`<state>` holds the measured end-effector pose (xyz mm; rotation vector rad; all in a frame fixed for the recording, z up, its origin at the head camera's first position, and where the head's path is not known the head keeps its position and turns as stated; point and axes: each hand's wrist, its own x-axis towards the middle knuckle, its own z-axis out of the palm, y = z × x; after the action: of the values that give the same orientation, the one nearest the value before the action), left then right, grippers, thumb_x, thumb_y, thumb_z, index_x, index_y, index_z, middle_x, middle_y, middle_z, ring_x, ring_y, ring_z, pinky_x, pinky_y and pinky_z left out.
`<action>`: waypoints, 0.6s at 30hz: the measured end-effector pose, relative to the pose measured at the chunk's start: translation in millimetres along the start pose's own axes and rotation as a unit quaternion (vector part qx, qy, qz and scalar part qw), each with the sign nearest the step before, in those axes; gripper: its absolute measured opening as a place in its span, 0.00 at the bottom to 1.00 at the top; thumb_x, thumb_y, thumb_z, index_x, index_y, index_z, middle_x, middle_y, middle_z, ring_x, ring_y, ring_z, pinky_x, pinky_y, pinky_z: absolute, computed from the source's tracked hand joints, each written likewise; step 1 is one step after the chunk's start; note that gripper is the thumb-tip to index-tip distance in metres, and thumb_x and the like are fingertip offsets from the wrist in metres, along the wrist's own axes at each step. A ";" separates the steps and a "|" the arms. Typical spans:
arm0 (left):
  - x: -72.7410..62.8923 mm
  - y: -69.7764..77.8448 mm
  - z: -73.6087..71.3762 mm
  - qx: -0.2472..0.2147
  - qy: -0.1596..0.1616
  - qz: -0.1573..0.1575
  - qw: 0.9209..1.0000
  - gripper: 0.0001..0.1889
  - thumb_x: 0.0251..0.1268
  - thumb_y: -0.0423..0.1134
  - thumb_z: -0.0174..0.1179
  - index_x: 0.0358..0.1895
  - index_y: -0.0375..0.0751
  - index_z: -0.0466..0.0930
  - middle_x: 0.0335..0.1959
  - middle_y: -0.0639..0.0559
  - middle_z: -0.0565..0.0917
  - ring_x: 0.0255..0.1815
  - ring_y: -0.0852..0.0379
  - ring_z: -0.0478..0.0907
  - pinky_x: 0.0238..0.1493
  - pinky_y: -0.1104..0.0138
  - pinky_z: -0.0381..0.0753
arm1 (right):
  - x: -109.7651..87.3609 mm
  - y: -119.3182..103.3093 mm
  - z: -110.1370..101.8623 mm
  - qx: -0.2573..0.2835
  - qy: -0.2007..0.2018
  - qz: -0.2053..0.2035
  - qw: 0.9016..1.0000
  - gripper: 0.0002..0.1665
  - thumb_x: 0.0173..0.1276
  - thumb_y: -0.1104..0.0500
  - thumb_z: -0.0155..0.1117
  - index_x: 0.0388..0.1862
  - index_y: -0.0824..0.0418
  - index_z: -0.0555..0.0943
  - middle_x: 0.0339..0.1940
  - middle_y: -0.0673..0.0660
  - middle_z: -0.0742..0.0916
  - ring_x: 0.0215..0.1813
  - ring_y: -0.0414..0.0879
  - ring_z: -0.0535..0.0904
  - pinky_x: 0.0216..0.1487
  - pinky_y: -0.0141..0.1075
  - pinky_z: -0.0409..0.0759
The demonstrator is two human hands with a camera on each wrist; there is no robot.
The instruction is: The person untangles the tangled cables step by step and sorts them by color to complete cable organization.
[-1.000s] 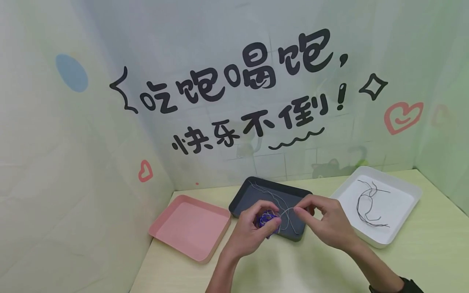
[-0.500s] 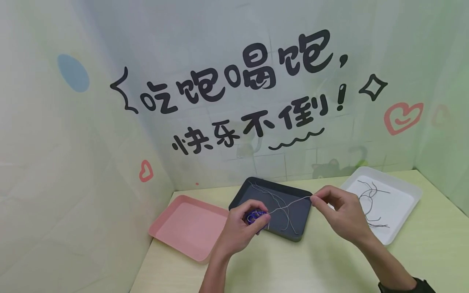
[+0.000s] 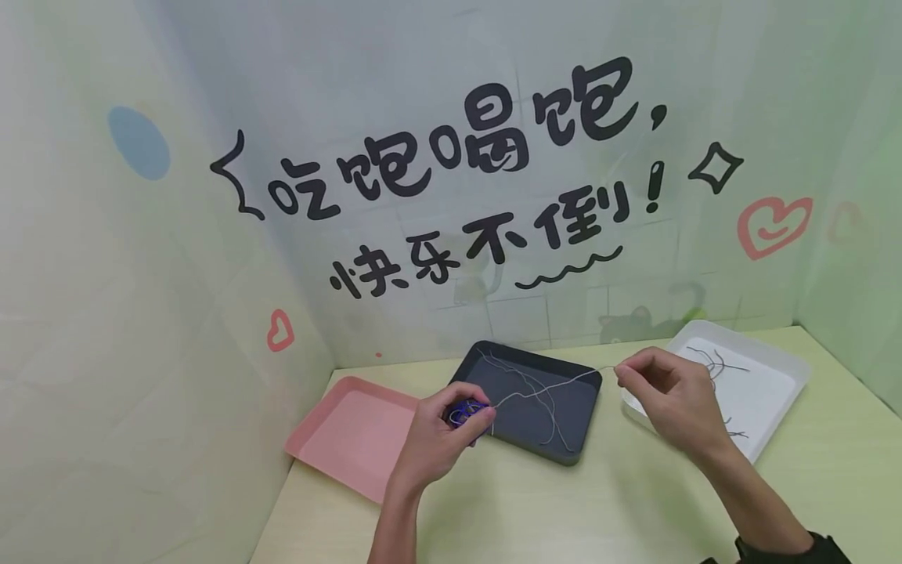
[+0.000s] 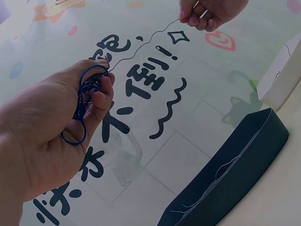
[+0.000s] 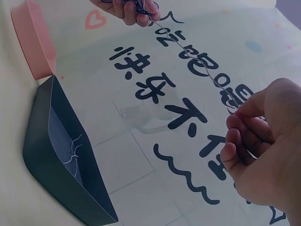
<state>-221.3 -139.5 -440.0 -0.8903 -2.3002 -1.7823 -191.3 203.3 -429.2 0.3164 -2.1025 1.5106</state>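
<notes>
**Grey thread drawn taut between two hands**

The left hand [image 3: 440, 427] is raised just above the table's edge, fingers curled tight round a tangle of blue thread [image 3: 465, 411], thumb and forefinger pinching it at the top. The right hand [image 3: 665, 395] is lifted well off to the other side, wrist bent back, thumb and forefinger nipped together on the end of a grey thread [image 3: 553, 385]. That strand runs nearly straight from one pinch to the other, crossing above the black tray [image 3: 585, 439] that lies between the hands, slightly beyond them. Looser grey strands sag from near the left hand into that tray.

Just beyond the right hand sits a white tray [image 3: 782, 427] holding dark threads [image 3: 712, 362]; the hand covers part of it. Beside the left hand, on its outer side, lies a pink tray [image 3: 338, 439].

How the grey strand joins the blue tangle is hidden inside the left fingers. In the left wrist view the blue loops [image 4: 82, 110] hang below the fist, and both forearms are cut off by the frame.
</notes>
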 end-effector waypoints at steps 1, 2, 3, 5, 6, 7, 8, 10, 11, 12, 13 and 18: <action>-0.3 0.1 -1.4 0.001 -0.001 0.000 1.000 0.06 0.77 0.32 0.72 0.51 0.42 0.87 0.39 0.38 0.88 0.29 0.65 0.81 0.29 0.70 0.86 | 0.4 0.4 -0.8 -0.003 0.004 0.005 1.000 0.06 0.76 0.69 0.74 0.38 0.60 0.90 0.29 0.38 0.90 0.31 0.37 0.84 0.37 0.25 0.81; -0.5 0.4 -2.5 0.001 -0.001 0.000 1.000 0.06 0.77 0.32 0.73 0.50 0.42 0.87 0.39 0.38 0.88 0.29 0.65 0.81 0.29 0.70 0.85 | 0.6 0.8 -1.4 -0.004 0.007 0.011 1.000 0.06 0.76 0.69 0.75 0.38 0.60 0.90 0.29 0.38 0.90 0.31 0.37 0.84 0.37 0.25 0.81; -0.7 0.6 -3.5 0.001 -0.002 0.000 1.000 0.06 0.77 0.32 0.73 0.50 0.42 0.87 0.39 0.38 0.88 0.29 0.65 0.81 0.29 0.70 0.85 | 0.7 1.2 -1.8 -0.005 0.011 0.016 1.000 0.05 0.76 0.68 0.75 0.38 0.61 0.90 0.29 0.38 0.90 0.31 0.37 0.84 0.37 0.25 0.81; -1.2 1.4 -5.0 0.002 -0.004 0.001 1.000 0.06 0.77 0.32 0.73 0.50 0.42 0.87 0.39 0.38 0.88 0.29 0.66 0.81 0.29 0.70 0.86 | 0.9 2.0 -2.1 -0.009 0.018 0.025 0.999 0.03 0.76 0.68 0.75 0.39 0.63 0.90 0.29 0.37 0.90 0.32 0.36 0.85 0.37 0.25 0.81; -1.2 1.8 -5.3 0.002 -0.005 0.002 1.000 0.06 0.77 0.32 0.73 0.50 0.42 0.87 0.39 0.38 0.88 0.29 0.66 0.81 0.29 0.70 0.86 | 1.0 2.3 -2.1 -0.010 0.022 0.029 0.999 0.03 0.77 0.67 0.75 0.40 0.64 0.90 0.29 0.37 0.90 0.32 0.35 0.85 0.37 0.24 0.81; -1.2 2.2 -5.7 0.001 -0.005 0.003 1.000 0.06 0.77 0.32 0.73 0.50 0.41 0.87 0.39 0.37 0.88 0.29 0.66 0.81 0.29 0.70 0.86 | 1.2 2.4 -2.1 -0.008 0.026 0.035 0.999 0.03 0.77 0.67 0.74 0.40 0.65 0.90 0.30 0.36 0.90 0.33 0.35 0.85 0.38 0.24 0.81; -1.2 2.5 -5.9 0.001 -0.005 0.003 1.000 0.06 0.77 0.32 0.73 0.50 0.41 0.87 0.39 0.37 0.89 0.29 0.66 0.81 0.29 0.70 0.86 | 1.4 2.9 -2.1 -0.005 0.030 0.041 0.999 0.03 0.77 0.67 0.74 0.41 0.66 0.90 0.30 0.36 0.90 0.34 0.35 0.85 0.38 0.24 0.81; -1.4 2.1 -6.5 -0.002 -0.007 0.003 1.000 0.06 0.77 0.31 0.72 0.50 0.41 0.87 0.39 0.37 0.89 0.28 0.66 0.81 0.29 0.70 0.86 | 1.9 2.8 -1.9 -0.002 0.038 0.051 0.998 0.04 0.78 0.66 0.74 0.42 0.68 0.90 0.30 0.36 0.90 0.34 0.34 0.85 0.37 0.24 0.81; -1.3 1.9 -6.6 -0.003 -0.008 0.003 1.000 0.06 0.77 0.31 0.72 0.50 0.41 0.87 0.38 0.37 0.89 0.28 0.66 0.81 0.29 0.71 0.85 | 2.2 2.9 -1.8 0.000 0.042 0.056 0.998 0.05 0.78 0.66 0.74 0.42 0.68 0.90 0.30 0.36 0.90 0.34 0.34 0.85 0.36 0.25 0.81; -1.2 1.7 -6.8 -0.003 -0.009 0.003 1.000 0.06 0.77 0.31 0.72 0.50 0.40 0.87 0.38 0.37 0.89 0.28 0.66 0.81 0.29 0.71 0.85 | 2.4 2.5 -1.6 0.003 0.046 0.061 0.997 0.05 0.78 0.65 0.74 0.42 0.69 0.90 0.30 0.36 0.90 0.34 0.34 0.85 0.35 0.25 0.80; -1.3 1.6 -7.0 -0.004 -0.009 0.003 1.000 0.06 0.77 0.31 0.72 0.49 0.40 0.87 0.38 0.37 0.89 0.28 0.66 0.81 0.28 0.71 0.85 | 2.7 2.6 -1.6 0.005 0.051 0.067 0.996 0.06 0.78 0.65 0.73 0.42 0.69 0.90 0.29 0.37 0.90 0.34 0.34 0.85 0.35 0.25 0.80; -2.3 2.3 -9.0 0.000 -0.010 0.007 1.000 0.06 0.76 0.30 0.73 0.49 0.40 0.87 0.37 0.37 0.88 0.28 0.67 0.81 0.27 0.70 0.85 | 4.2 3.1 -2.1 0.024 0.085 0.102 0.991 0.06 0.77 0.64 0.74 0.42 0.69 0.89 0.26 0.37 0.89 0.32 0.35 0.84 0.35 0.24 0.80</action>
<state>-220.6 -148.3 -436.2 -0.9253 -2.3001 -1.7775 -195.7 206.8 -428.9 -0.0123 -2.0146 1.6449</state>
